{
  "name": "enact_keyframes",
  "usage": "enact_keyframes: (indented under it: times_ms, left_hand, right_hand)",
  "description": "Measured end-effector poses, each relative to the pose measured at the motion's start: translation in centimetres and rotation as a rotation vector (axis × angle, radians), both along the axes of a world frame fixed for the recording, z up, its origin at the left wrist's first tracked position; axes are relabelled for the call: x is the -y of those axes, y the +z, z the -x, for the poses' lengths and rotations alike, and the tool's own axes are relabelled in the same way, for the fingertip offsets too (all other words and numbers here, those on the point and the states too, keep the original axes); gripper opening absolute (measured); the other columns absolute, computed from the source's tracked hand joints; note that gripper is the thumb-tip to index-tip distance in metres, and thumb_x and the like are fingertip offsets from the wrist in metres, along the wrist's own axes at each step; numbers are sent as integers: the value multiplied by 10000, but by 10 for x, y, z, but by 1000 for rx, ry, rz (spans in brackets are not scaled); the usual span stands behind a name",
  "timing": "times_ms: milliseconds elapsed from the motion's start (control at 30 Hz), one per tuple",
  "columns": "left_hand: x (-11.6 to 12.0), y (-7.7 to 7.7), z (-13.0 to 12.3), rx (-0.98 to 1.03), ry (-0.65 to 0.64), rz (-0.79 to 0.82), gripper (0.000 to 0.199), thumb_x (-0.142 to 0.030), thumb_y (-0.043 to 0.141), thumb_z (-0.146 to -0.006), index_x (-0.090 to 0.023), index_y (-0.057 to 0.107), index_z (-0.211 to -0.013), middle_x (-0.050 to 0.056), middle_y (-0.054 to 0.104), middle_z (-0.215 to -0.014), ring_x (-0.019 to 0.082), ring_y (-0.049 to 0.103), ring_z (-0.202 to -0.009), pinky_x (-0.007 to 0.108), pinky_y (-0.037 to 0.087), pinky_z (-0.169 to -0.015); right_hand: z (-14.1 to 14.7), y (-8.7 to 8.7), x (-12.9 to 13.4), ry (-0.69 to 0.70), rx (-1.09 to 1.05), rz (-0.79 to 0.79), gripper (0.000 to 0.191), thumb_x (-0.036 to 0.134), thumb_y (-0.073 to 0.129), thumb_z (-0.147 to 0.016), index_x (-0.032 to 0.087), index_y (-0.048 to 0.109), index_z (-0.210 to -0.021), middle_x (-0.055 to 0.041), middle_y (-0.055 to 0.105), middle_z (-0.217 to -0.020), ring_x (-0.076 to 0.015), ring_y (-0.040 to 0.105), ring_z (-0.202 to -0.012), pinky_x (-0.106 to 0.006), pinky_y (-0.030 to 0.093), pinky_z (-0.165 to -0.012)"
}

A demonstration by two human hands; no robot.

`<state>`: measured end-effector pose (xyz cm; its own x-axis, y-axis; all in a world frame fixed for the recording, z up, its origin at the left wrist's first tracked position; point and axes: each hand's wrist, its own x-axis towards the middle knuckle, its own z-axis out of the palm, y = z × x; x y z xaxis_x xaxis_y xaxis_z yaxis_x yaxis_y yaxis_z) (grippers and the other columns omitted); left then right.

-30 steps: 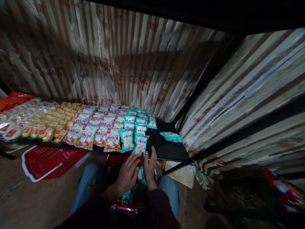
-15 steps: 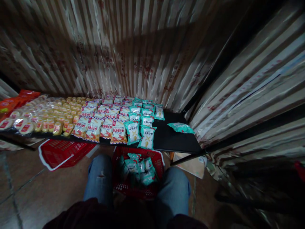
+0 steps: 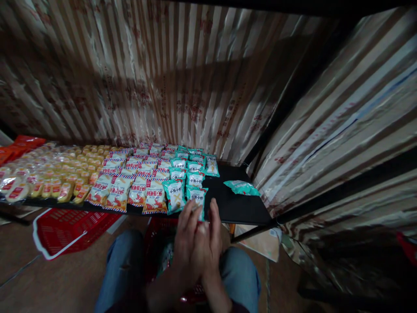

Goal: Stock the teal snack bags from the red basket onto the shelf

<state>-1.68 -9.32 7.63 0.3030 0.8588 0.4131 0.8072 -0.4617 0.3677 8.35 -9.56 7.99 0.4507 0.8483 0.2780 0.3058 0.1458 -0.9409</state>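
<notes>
Open left hand and right hand partly block teal packet, red basket.

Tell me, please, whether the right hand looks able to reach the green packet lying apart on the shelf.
Probably yes: only bare black shelf shows between the right hand and that green packet, and nothing covers it.

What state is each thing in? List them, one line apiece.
Left hand: fingers extended, over the near end of the front teal packet
Right hand: fingers extended, close beside the left
Front teal packet: face up, partly covered
Lone teal packet: lying apart from the rows
Striped packets: in rows, face up
Basket between the knees: mostly hidden
Left basket: partly under the shelf
</notes>
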Motion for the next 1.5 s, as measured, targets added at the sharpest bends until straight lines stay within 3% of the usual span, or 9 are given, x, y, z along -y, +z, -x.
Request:
enact_keyframes:
  times_ms: [100, 200, 333, 433, 567, 800, 1200, 1500]
  left_hand:
    - [-24, -7, -13, 249, 153, 191, 500, -307, 184, -994, -117, 470, -1358, 160, 436, -1460, 260, 406, -1366, 487, 452, -1073]
    - [-34, -27, -23, 326, 114, 207, 490, -366, 286, -981, -114, 475, -1357, 163, 364, -1508, 282, 284, -1428, 512, 340, -1140]
    - [-32, -52, -31, 368, 133, 278, 505, -358, 269, -981, -107, 456, -1376, 174, 339, -1519, 272, 272, -1433, 490, 315, -1152]
    - [-30, -57, -32, 390, 101, 303, 500, -342, 252, -983, -125, 442, -1392, 156, 378, -1500, 244, 288, -1428, 471, 301, -1163]
    - [-31, -55, -29, 441, 48, 271, 492, -329, 244, -986, -139, 415, -1408, 142, 405, -1486, 220, 302, -1420, 466, 299, -1165]
    - [-34, -60, -28, 509, 66, 245, 514, -343, 285, -979, -113, 351, -1434, 159, 442, -1455, 225, 379, -1375, 458, 340, -1141]
    - [-36, -61, -23, 522, 69, 303, 507, -370, 278, -975, -104, 479, -1357, 169, 504, -1392, 231, 455, -1315, 460, 367, -1124]
    - [-47, -54, -21, 483, 2, 253, 519, -344, 270, -974, -90, 414, -1404, 170, 451, -1453, 231, 394, -1372, 470, 354, -1138]
  right_hand:
    - [-4, -16, -38, -102, 3, 146, 744, 600, 349, -853, 106, 401, -1407, -175, 352, -1511, -291, 297, -1413, -517, 214, -1157]
    - [-18, -40, -62, -74, -26, 256, 813, 642, 372, -822, 90, 378, -1418, -202, 375, -1491, -304, 352, -1382, -501, 261, -1134]
    - [-22, -63, -65, -3, -45, 253, 809, 647, 412, -822, 115, 369, -1430, -192, 411, -1473, -287, 407, -1351, -458, 302, -1118]
    - [-18, -71, -63, 5, -69, 226, 792, 629, 462, -821, 137, 362, -1435, -180, 446, -1451, -274, 456, -1311, -439, 348, -1087]
    - [-17, -74, -66, 12, -93, 180, 743, 570, 517, -828, 155, 375, -1428, -166, 496, -1410, -262, 517, -1247, -424, 403, -1040]
    - [-16, -73, -70, 8, -72, 146, 754, 564, 548, -808, 137, 388, -1410, -178, 493, -1405, -272, 502, -1264, -436, 391, -1053]
    - [-20, -68, -68, -1, 16, 165, 677, 563, 535, -804, 131, 503, -1325, -176, 578, -1299, -282, 554, -1175, -445, 413, -1016]
    - [-20, -70, -80, -46, 33, 126, 649, 535, 552, -810, 150, 496, -1330, -162, 574, -1303, -266, 557, -1169, -424, 420, -1009]
